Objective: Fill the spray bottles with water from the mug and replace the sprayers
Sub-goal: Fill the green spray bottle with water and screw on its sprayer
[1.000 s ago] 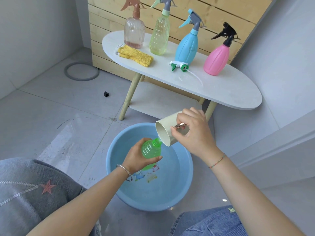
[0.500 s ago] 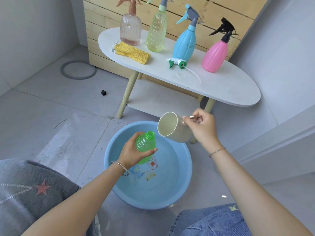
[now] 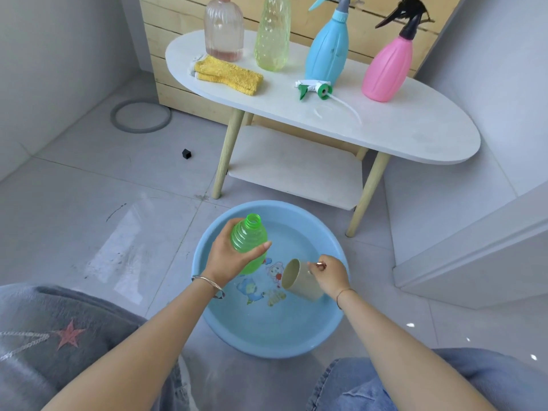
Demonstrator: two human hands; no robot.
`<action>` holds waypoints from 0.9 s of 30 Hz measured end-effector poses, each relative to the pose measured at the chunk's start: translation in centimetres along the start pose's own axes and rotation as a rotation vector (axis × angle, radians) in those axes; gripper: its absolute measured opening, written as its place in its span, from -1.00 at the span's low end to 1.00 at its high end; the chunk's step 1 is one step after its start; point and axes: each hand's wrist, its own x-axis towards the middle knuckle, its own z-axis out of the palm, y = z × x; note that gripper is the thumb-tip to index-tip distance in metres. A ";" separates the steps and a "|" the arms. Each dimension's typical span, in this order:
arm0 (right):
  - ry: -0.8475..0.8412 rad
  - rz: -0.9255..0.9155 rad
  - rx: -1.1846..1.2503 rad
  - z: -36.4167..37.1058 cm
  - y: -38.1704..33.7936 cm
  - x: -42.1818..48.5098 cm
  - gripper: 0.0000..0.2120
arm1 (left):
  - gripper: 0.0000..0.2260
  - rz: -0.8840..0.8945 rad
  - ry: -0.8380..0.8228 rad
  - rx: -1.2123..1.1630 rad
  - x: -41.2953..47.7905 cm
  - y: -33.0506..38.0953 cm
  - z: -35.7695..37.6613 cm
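My left hand [image 3: 228, 259] grips a green spray bottle [image 3: 247, 237] with no sprayer on it, its open neck tilted up over the blue basin [image 3: 207, 312]. My right hand [image 3: 330, 275] holds a beige mug [image 3: 298, 280] by its handle, tipped on its side low inside the basin at the water. A loose white and green sprayer [image 3: 315, 89] with its tube lies on the white table [image 3: 415, 134]. Behind it stand a clear pink bottle [image 3: 224, 28], a yellow-green bottle [image 3: 272, 34], a blue bottle [image 3: 326, 51] and a pink bottle [image 3: 387, 69].
A folded yellow cloth [image 3: 228, 74] lies on the table's left part. Under the top is a lower shelf [image 3: 296, 167] and wooden legs. A grey ring [image 3: 141, 115] and a small black cube [image 3: 186, 153] lie on the tiled floor. My knees frame the basin.
The mug has left the bottle's neck and dropped down into the basin, to the right of the bottle. The bottle has tilted more upright in my left hand.
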 end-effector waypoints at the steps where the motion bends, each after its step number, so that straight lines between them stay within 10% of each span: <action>1: -0.015 -0.020 -0.058 0.5 0.1 0.0 -0.60 | -0.48 -0.003 0.000 0.007 0.1 -0.1 0.0; 17: -0.120 -0.124 -0.325 4.0 0.4 0.1 -0.60 | -0.54 -0.005 0.037 0.031 0.8 -0.7 -0.2; 27: -0.052 0.133 0.433 1.3 -1.3 -0.8 -0.72 | -0.48 0.013 0.069 0.004 1.1 -0.4 -0.7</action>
